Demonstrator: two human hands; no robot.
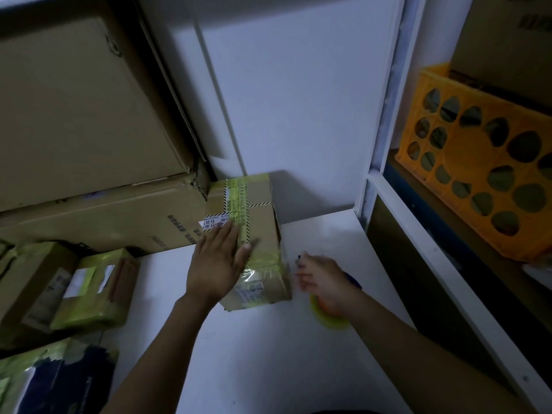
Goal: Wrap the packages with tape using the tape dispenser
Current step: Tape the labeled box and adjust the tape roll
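Observation:
A brown cardboard package (263, 222) with yellow-green printed tape along its top lies on the white table (268, 354). My left hand (216, 265) rests flat on its near top, fingers spread, pressing the tape. My right hand (322, 283), blurred by motion, is just right of the package's near corner, closed around the tape dispenser (328, 318). A yellow tape roll and a blue handle part show around the fingers. A clear strip of tape seems to run from the dispenser to the package's corner.
Large cardboard boxes (89, 115) are stacked at the left behind the package. Several smaller taped packages (89, 288) lie at the left edge of the table. An orange plastic crate (478, 162) sits on the shelf at the right, behind a white frame.

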